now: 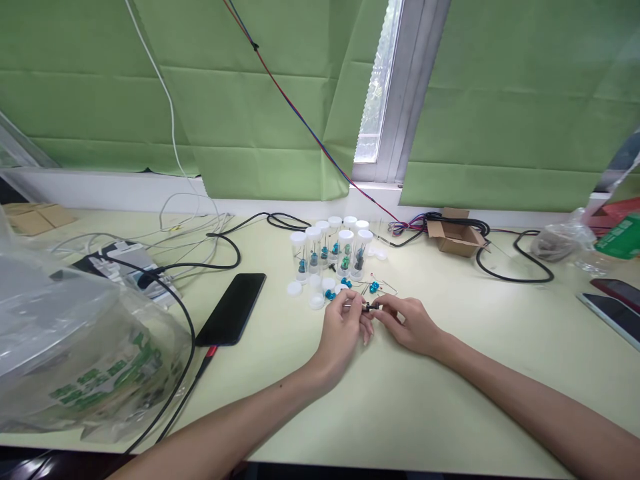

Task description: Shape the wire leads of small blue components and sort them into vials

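Note:
My left hand [344, 327] and my right hand [407, 325] meet above the table, both pinching a small black piece [369, 307] between their fingertips. A thin metal pin sticks out to its left, past my left fingers. Just beyond lie small shiny blue pieces [374, 287] among thin metal pins [387, 288]. Behind them stand several clear tubes [345, 257] with white caps, holding blue, green or dark pieces on pins. Loose white caps [295, 289] lie at the left of this group, near a short clear tube [316, 295].
A black phone [233, 310] lies on the left with a cable beside it. Further left are a power strip [133, 267] and a large plastic bag [95, 360]. An open cardboard box [456, 239] and black cables stand at the back right. More phones [613, 313] lie at the right edge.

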The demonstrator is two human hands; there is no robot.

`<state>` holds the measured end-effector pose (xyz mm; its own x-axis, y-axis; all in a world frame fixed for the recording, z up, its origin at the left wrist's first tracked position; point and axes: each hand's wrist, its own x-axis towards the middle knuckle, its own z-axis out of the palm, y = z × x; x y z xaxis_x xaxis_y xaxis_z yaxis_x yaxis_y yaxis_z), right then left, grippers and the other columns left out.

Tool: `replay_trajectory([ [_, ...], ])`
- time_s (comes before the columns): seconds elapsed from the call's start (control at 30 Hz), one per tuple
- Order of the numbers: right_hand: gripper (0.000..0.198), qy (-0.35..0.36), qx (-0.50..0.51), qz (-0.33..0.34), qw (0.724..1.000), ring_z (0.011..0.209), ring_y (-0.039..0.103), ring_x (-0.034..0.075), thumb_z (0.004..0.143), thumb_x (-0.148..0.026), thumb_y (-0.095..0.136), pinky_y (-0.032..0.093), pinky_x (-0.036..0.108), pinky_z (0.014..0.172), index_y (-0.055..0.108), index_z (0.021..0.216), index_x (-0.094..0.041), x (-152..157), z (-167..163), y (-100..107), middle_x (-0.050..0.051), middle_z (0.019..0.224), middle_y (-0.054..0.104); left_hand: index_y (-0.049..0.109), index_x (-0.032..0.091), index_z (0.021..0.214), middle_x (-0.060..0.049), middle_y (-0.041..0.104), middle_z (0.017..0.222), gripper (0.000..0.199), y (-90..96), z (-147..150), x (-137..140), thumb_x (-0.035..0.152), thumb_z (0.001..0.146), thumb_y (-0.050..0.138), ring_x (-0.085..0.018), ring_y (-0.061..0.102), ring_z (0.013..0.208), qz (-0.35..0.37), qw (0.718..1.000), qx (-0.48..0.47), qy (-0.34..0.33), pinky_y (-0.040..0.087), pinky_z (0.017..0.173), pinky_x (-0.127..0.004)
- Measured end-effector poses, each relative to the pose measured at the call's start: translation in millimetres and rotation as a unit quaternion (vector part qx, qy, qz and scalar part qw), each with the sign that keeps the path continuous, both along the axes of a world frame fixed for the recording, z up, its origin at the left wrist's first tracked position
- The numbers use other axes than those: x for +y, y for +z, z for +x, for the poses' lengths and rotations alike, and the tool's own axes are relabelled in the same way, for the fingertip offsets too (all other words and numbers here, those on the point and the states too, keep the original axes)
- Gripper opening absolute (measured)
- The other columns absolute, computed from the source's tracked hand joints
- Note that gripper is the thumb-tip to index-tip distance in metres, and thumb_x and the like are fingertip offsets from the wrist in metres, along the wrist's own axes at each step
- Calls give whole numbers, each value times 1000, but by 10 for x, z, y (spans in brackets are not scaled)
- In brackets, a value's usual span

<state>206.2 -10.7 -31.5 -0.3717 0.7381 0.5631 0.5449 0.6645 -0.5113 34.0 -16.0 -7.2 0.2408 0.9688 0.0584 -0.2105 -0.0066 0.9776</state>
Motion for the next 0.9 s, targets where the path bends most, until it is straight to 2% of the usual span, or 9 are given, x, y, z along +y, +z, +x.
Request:
replay_trajectory([
  [0.2,20,-3,-12,-2,1000,47,39,10,98,-27,48,37,22,52,57,82,-19,17,-1,8,-5,55,48,49,20,79,3,55,53,26,-14,1,1,44,89,55,-11,50,45,-7,1000,1,-2,40,43,-21],
  [0.53,31,-2,-34,-26,999,47,39,9,100,-28,42,34,22,52,50,71,-20,23,-3,29,-6,54,42,49,19,78,1,58,60,28,-18,6,-1,45,88,55,-11,52,46,-12,1000,4,1,41,42,-21],
  [0.73,37,-9,-39,-48,998,47,41,10,101,-29,39,35,23,53,45,65,-20,31,-8,34,-5,53,44,49,19,79,0,59,61,27,9,0,1,44,89,55,-11,53,46,-17,1000,2,10,40,43,-21],
  [0.8,32,-14,-34,-51,998,48,42,10,101,-30,41,36,23,54,51,72,-20,24,-9,40,-5,54,47,49,20,79,1,58,59,26,29,-7,2,43,89,55,-10,51,46,-16,1000,-1,14,40,43,-20],
  [0.9,18,-10,-9,-57,998,50,45,11,99,-32,46,39,22,55,57,103,-19,11,-13,39,-5,59,52,49,20,80,3,55,54,24,41,-14,8,41,90,54,-10,50,44,-11,1000,-8,13,40,44,-20],
])
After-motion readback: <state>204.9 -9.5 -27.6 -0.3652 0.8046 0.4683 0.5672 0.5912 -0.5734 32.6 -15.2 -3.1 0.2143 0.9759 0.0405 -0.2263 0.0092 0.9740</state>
